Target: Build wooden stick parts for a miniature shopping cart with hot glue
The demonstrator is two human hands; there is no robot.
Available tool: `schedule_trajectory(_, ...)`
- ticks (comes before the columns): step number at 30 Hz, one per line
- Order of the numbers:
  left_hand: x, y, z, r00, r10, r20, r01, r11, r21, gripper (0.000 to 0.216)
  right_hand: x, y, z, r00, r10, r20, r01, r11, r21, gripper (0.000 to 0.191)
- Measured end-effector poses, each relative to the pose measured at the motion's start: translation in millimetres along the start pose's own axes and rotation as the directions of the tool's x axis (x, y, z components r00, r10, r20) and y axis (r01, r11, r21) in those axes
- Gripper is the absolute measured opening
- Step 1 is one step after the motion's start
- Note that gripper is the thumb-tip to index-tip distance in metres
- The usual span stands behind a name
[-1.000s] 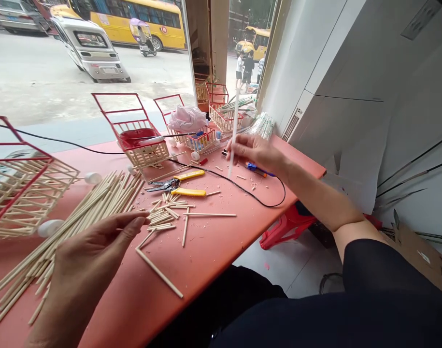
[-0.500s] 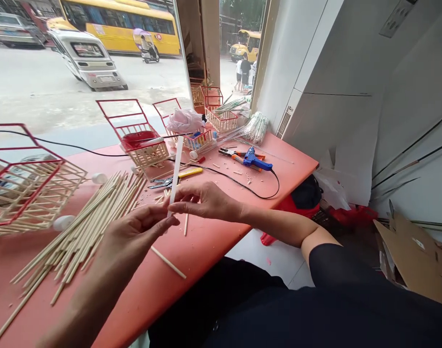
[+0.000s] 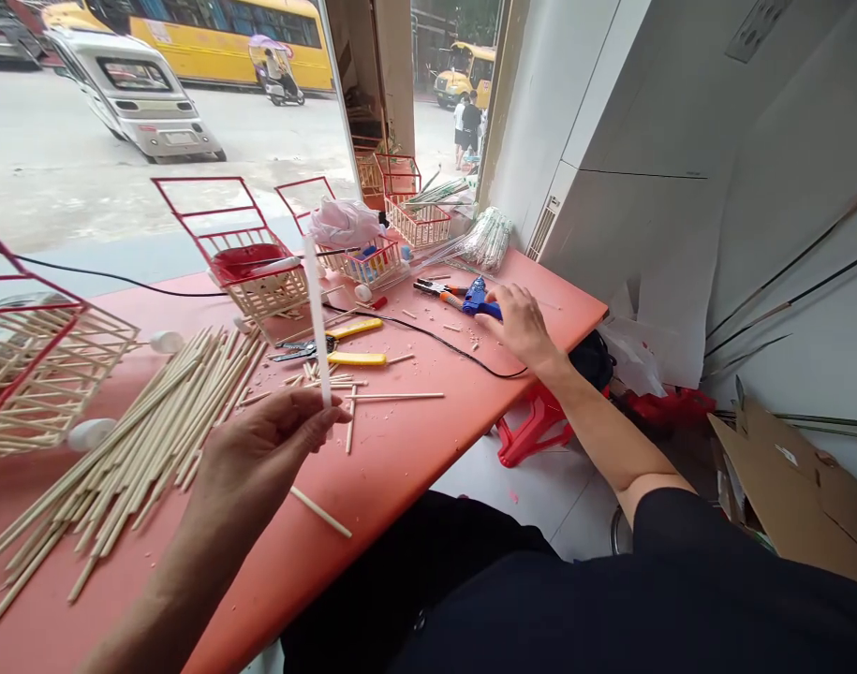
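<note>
My left hand point(image 3: 277, 440) pinches a translucent white glue stick point(image 3: 317, 318) near its lower end, holding it almost upright above the table. My right hand point(image 3: 523, 328) is at the handle of a blue glue gun point(image 3: 476, 298) lying on the table. Its thumb and fingers are apart around the handle's end; firm contact is not clear. Pliers with orange-and-black handles point(image 3: 438, 291) lie beside the glue gun. Yellow-handled pliers point(image 3: 354, 358) and short cut sticks lie just beyond my left hand.
A heap of thin wooden sticks point(image 3: 147, 421) covers the table's left part. Small stick-built carts point(image 3: 270, 298) with red frames stand along the back. A black cable point(image 3: 435, 346) crosses the red tabletop point(image 3: 400, 459). Below its right edge stands a red stool point(image 3: 530, 435).
My right hand has left the glue stick and moved right to the glue gun. My left hand still holds the stick upright. The view has shifted slightly right.
</note>
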State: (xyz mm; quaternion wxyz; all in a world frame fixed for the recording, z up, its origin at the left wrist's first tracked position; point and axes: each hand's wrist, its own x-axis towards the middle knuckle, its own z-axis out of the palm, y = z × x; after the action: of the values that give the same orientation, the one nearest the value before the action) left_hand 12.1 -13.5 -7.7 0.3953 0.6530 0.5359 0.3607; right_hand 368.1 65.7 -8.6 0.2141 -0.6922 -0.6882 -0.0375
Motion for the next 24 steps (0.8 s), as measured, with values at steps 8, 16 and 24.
schedule_trajectory(8, -2, -3, 0, 0.992, -0.009, -0.126, -0.007, 0.992, -0.127, 0.026, 26, 22, 1, 0.97, 0.166, 0.178, -0.128, 0.97, -0.206, 0.039)
schedule_trajectory(16, 0, 4, -1, 0.961, -0.066, -0.27, 0.003, 0.973, -0.23, 0.032, 32, 43, -7, 0.98, 0.132, -0.151, -0.079, 0.946, 0.316, 0.046)
schedule_trajectory(24, -7, 6, -3, 0.936, -0.03, -0.351, -0.113, 0.919, -0.379, 0.024, 1, -37, -6, 0.996, -0.058, 0.061, -0.045, 0.247, 0.968, 0.069)
